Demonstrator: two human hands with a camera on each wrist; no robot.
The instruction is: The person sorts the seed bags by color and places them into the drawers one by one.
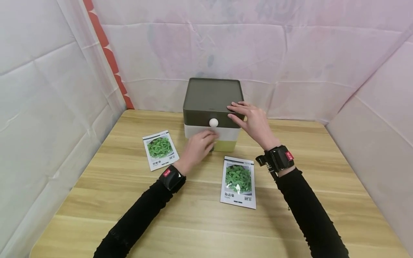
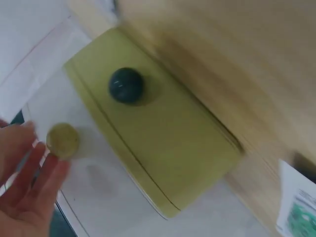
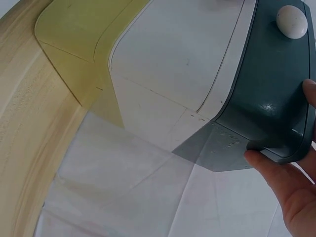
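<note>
Both hands work at centre frame — the left hand [image 1: 199, 145] reaches with loosely spread fingers toward the middle drawer of the drawer box [image 1: 213, 113], its fingertips [image 2: 47, 160] just beside the small yellow-green knob [image 2: 62, 140], gripping nothing. Higher up, the right hand [image 1: 250, 120] lies flat, fingers straight, on the box's dark top corner. Nearest, a seed packet [image 1: 238, 181] lies at lower centre of the wooden table [image 1: 206, 229]; another packet [image 1: 160, 149] lies left of the box.

Table: a light wooden table [image 1: 135, 222] filled the lower frame.
Centre, rear: a three-tier drawer box [image 1: 206, 138] stood there.
Left of centre: one seed packet [image 1: 160, 149].
Centre: another seed packet [image 1: 238, 182].
</note>
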